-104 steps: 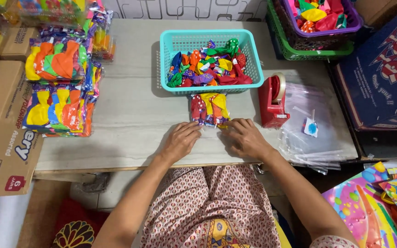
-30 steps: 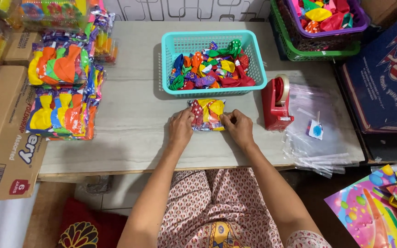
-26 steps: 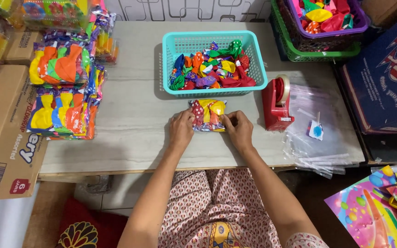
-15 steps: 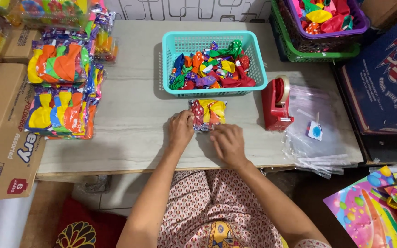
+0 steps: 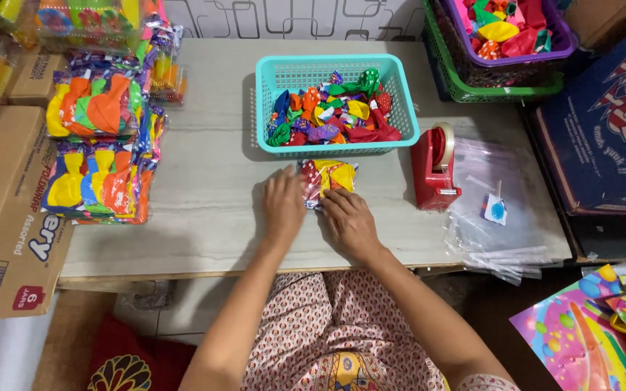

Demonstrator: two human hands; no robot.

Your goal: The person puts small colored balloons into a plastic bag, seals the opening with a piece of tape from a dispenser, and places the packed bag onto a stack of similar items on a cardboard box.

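Head view, teal basket (image 5: pixel 262 108) of balloons (image 5: pixel 331 119), both hands pressing balloon packet (image 5: pixel 330 177)

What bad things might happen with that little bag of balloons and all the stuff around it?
The small balloon bag is pressed flat under both the left hand and the right hand; pushing hard might squeeze balloons back out. The tape dispenser sits close by the right hand, so a quick reach could catch its cutter. The clear bags overhang the table edge and could slide off.
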